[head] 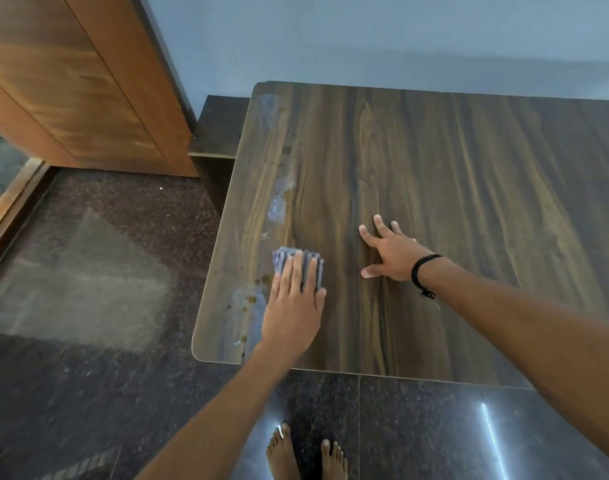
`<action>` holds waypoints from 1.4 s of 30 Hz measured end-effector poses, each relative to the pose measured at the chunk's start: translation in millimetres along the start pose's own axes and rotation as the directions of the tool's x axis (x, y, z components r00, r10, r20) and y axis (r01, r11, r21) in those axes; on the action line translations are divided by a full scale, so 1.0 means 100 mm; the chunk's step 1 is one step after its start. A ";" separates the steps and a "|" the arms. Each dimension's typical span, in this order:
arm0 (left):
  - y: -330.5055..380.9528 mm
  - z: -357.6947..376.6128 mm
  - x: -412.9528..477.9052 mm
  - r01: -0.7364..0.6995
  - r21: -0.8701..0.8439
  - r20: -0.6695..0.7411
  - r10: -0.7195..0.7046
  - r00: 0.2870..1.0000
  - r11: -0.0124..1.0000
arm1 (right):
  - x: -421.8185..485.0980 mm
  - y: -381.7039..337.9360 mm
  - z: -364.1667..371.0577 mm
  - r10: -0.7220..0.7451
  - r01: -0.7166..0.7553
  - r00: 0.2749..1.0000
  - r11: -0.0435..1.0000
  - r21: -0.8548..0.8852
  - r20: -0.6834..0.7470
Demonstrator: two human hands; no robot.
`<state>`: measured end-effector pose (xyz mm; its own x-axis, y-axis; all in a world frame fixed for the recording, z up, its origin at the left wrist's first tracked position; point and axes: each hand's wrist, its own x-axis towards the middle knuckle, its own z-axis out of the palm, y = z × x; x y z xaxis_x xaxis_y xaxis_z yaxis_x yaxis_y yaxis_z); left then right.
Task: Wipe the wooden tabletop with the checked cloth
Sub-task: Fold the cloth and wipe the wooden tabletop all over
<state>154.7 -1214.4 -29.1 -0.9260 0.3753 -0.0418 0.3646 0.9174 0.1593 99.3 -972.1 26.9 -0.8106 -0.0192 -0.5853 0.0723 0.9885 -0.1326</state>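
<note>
At the bottom of the frame, two bare feet (306, 455) stand on a dark, shiny speckled floor (88, 375). A bright streak of light shines on the floor at the lower right. A pale, dusty patch lies on the floor at the left.

Two bare arms reach up from the bottom onto one desk (434, 168). The desk is brown wood with dark stripes and has round corners.

The left hand (292, 310) is low in the middle of the frame, near the desk's left edge. It lies flat on one cloth (298, 254). Its fingers (296, 271) are straight and close together, and they press the cloth down without curling round it. The cloth is folded small, with blue and white checks. It lies on the desk and peeks out past the fingertips and by the thumb.

The right hand (391, 254) is just right of the cloth and does not touch it. It rests flat on the bare wood with its fingers spread wide, and it holds nothing. One black band (422, 271) goes round its wrist.

Some small brown spots (251, 299) sit on the desk left of the left hand. Above the cloth, a white smear (277, 202) runs up along the left side of the desk.

At the upper left is one brown wooden door (71, 81). A dark ledge (220, 126) sits between the door and the desk. A pale blue wall (365, 36) fills the top of the frame.
</note>
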 end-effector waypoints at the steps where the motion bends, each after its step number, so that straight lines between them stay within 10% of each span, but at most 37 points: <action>1: 0.00 0.00 -0.16 -0.053 -0.004 0.004 0.053 0.999 0.999 | 0.01 0.00 0.01 -0.003 0.003 1.000 1.000 0.002 -0.001; 6: -0.21 -0.01 -0.57 -0.203 -0.007 0.044 0.203 0.978 0.979 | 0.03 0.02 -0.02 -0.006 0.006 1.000 1.000 0.024 -0.001; 11: -0.33 -0.06 0.14 0.066 0.008 -0.008 -0.066 0.998 0.998 | 0.01 0.03 -0.02 0.006 -0.006 1.000 1.000 0.024 0.003; 17: -0.31 0.00 -0.88 -0.197 -0.041 0.017 0.197 0.980 0.980 | 0.03 0.01 -0.01 -0.002 0.002 1.000 1.000 0.018 0.019; 26: -0.49 -0.18 1.06 -0.058 -0.077 0.005 0.059 0.998 0.995 | -0.01 0.00 -0.05 0.030 -0.032 0.998 0.999 0.031 0.050; 33: -0.49 -0.11 0.10 -0.269 -0.092 -0.013 0.269 0.963 0.959 | 0.02 0.00 -0.04 0.010 -0.013 0.999 0.999 0.049 0.053; 42: -0.61 -0.24 2.21 -0.072 -0.083 0.005 0.073 0.997 0.994 | 0.00 0.03 -0.04 0.009 -0.011 0.999 0.999 0.053 0.040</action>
<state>-74.3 -1191.0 -24.8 -0.8966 0.4414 -0.0347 0.4209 0.8740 0.2429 97.0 -968.7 29.6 -0.7861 -0.0164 -0.6179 0.1121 0.9793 -0.1687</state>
